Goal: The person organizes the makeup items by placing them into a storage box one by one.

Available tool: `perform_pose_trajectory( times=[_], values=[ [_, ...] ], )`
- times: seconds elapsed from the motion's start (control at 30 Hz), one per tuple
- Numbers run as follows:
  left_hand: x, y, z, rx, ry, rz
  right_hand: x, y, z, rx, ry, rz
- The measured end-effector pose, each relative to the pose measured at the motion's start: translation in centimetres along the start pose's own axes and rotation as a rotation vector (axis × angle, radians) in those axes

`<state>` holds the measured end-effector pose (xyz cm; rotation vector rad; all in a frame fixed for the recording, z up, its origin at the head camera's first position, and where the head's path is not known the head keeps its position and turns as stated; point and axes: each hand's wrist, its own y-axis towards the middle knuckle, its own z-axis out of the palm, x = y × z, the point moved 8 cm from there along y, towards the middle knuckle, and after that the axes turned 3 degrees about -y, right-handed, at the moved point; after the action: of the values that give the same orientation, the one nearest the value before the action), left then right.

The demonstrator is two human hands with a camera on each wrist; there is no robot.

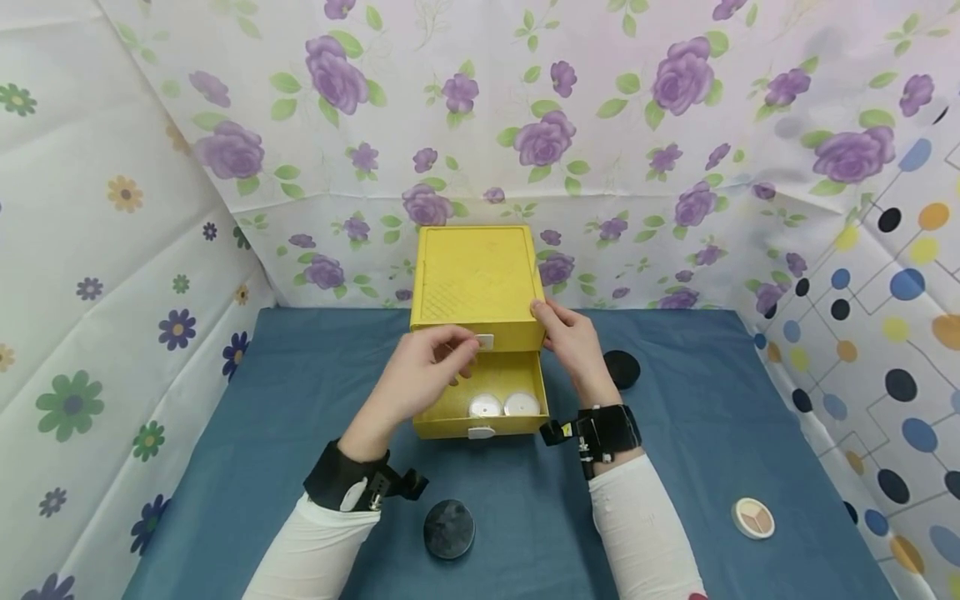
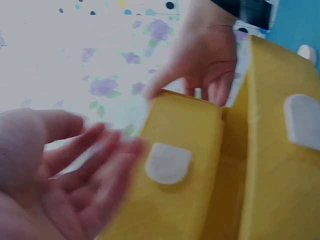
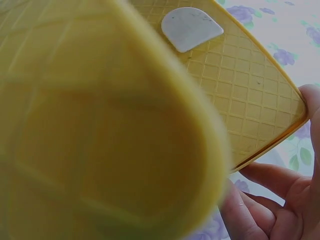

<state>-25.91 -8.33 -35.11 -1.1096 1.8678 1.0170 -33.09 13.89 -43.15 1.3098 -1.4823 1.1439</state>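
A yellow two-drawer box (image 1: 480, 271) stands at the back of the table against the flowered cloth. Its upper drawer is closed, while the lower drawer (image 1: 442, 427) is pulled out with two round white pieces (image 1: 521, 405) lying near its front. My right hand (image 1: 576, 343) grips the box at its upper right front corner, thumb on top and fingers along the side. In front of the upper drawer is my left hand (image 1: 423, 367), blurred in the left wrist view, its fingers loosely bent and holding nothing. They are close to the white pull tab (image 2: 169, 163).
A black round case (image 1: 448, 529) lies in front, between the forearms. Another black disc (image 1: 622, 368) is right of the box. Farther right sits a small round compact (image 1: 753, 518) with a three-part top. Patterned cloths hang at the back and both sides.
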Motion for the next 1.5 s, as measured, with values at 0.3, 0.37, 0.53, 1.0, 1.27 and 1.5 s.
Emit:
perform_pose_trajectory(
  times=[0.3,0.37,0.53,1.0,1.27,1.5],
  values=[
    [-1.2,0.3,-6.5,-0.522,0.069,0.137,0.0,0.1,-0.1,0.0,-0.004,0.004],
    [0.3,0.9,-6.8,-0.496,0.091,0.074,0.0,0.0,-0.1,0.002,-0.003,0.005],
    [5.7,2.2,-5.4,-0.284,0.005,-0.214,-0.2,0.0,0.1,0.003,-0.004,-0.002],
    [9.3,1.7,-4.2,-0.378,-0.254,-0.335,-0.1,0.0,0.1,-0.006,0.002,-0.002],
    [9.7,1.1,-4.1,-0.474,-0.345,-0.317,0.2,-0.3,0.3,-0.002,-0.008,-0.015],
    [10.0,1.5,-4.0,-0.468,-0.402,-0.337,0.0,-0.4,0.2,-0.011,-0.016,0.002]
  ],
)
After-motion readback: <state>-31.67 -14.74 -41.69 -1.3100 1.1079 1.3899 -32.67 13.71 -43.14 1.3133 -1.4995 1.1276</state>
